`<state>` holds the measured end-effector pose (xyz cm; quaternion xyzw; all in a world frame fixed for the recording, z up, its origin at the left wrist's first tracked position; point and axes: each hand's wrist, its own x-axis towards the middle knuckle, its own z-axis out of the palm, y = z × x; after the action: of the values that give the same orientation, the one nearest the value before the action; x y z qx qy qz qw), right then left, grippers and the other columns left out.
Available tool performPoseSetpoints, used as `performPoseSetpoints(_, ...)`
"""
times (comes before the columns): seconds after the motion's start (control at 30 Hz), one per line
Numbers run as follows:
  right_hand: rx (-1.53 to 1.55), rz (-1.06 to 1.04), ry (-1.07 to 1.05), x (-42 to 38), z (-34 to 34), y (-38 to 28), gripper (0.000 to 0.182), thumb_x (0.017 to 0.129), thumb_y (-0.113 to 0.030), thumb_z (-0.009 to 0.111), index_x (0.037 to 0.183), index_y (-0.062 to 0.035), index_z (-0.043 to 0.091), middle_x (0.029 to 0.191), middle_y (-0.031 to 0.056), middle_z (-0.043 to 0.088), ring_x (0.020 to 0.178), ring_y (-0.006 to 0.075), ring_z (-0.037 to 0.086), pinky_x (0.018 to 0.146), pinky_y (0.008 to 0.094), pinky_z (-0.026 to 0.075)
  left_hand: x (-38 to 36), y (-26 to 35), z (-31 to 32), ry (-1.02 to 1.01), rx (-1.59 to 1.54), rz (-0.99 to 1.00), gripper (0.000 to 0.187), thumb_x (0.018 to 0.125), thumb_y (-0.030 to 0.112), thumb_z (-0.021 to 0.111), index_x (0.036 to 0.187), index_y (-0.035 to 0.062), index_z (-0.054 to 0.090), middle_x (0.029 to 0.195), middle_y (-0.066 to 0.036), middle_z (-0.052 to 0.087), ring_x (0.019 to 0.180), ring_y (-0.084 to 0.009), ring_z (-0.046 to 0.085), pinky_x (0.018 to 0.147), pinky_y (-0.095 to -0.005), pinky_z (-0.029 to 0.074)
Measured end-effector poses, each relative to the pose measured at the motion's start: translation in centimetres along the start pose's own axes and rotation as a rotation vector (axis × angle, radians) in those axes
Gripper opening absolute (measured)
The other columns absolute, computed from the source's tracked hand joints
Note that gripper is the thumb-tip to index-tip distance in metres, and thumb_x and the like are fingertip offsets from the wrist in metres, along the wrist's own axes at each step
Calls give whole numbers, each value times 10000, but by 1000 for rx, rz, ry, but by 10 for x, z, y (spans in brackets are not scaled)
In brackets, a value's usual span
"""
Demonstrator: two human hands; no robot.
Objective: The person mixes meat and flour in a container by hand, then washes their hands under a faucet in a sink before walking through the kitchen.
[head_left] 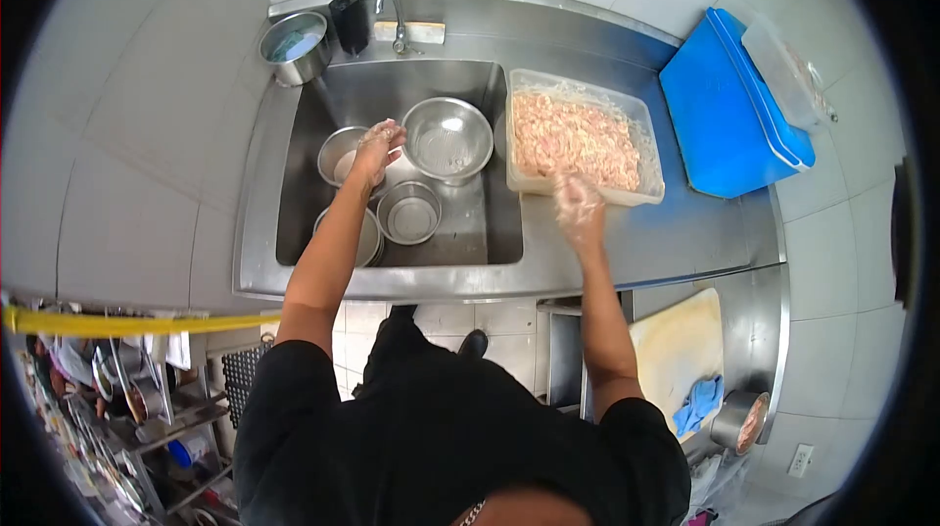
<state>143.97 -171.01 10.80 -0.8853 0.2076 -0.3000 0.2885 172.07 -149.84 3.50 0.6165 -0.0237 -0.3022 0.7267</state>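
My left hand [380, 146], smeared with a pale residue, hangs over the sink [460, 222], above a metal bowl at the left. Its fingers are bent together, and whether they hold anything is too small to tell. Beside it stands a larger steel bowl [447, 139], with a small round pan [409, 213] below that. At the front edge of a plastic tub [585, 87] is my right hand [578, 203], coated in pale residue, its fingers curled and partly hidden. Shredded pale pink meat [578, 134] fills much of the tub.
A faucet [399, 22] and black soap bottle [348, 17] stand behind the sink, with a metal pot [296, 51] at the left. At the right is a blue cooler [729, 110]. Lower right are a cutting board [681, 345], a blue cloth [699, 403] and another pot [734, 421].
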Motion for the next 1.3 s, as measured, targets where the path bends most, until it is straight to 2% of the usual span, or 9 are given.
performPoseSetpoints(0.03,-54,-200,48,2,19,-6,114,808,-97,533,799,-13,610,806,140,604,750,280,576,664,377,449,32,-3,-3,-35,-54,-11,273,870,214,485,1122,108,483,1007,-39,596,862,-122,555,663,-270,437)
performPoseSetpoints(0.2,199,-85,-132,13,128,-57,209,786,-141,575,959,-26,587,956,154,596,900,301,572,796,371,450,137,13,5,-250,-65,-8,340,858,247,459,1148,69,455,1061,-77,560,835,-140,548,693,-278,464)
performPoseSetpoints(0.3,181,36,-233,3,172,-55,351,810,-183,565,1104,-2,499,1100,201,514,979,311,533,843,377,434,216,4,9,-419,-189,-136,126,815,221,529,873,109,536,818,-27,561,785,-148,540,652,-292,481)
performPoseSetpoints(0.4,290,244,-234,-1,184,-52,348,821,-188,554,1108,0,492,1089,204,510,984,311,526,842,376,431,229,33,40,-205,-288,-188,240,795,226,507,954,52,457,948,-118,519,829,-235,547,658,-326,482)
performPoseSetpoints(0.6,163,334,-212,-7,183,-20,355,846,-261,505,1061,21,514,1033,227,532,984,355,508,860,406,401,282,49,17,-466,-673,-321,292,795,187,489,893,-83,436,1019,-209,515,909,-324,522,721,-379,468)
performPoseSetpoints(0.73,162,386,-130,6,180,-14,317,848,-252,506,1001,23,545,968,217,545,918,358,529,804,397,422,262,57,23,-469,-786,-389,429,784,145,478,1078,-135,338,1050,-246,461,946,-339,499,802,-430,422)
performPoseSetpoints(0.97,496,581,-184,33,207,-12,275,873,-219,510,1006,18,551,869,88,576,586,96,514,550,242,430,261,95,33,-261,-944,-520,482,782,107,470,1133,-163,278,1012,-240,461,912,-306,500,796,-387,448)
performPoseSetpoints(1.13,833,626,-132,92,217,-54,267,894,-231,472,1006,-5,560,935,50,582,713,103,563,582,233,449,209,89,-2,-349,327,-180,271,807,178,476,1028,25,517,882,-91,562,826,-245,546,757,-374,471)
performPoseSetpoints(1.3,1303,651,-230,172,259,-101,213,883,-182,459,995,-16,532,916,73,565,806,164,574,644,265,482,196,36,-38,-152,1070,248,237,776,205,490,911,55,615,849,-139,606,821,-247,590,710,-331,478)
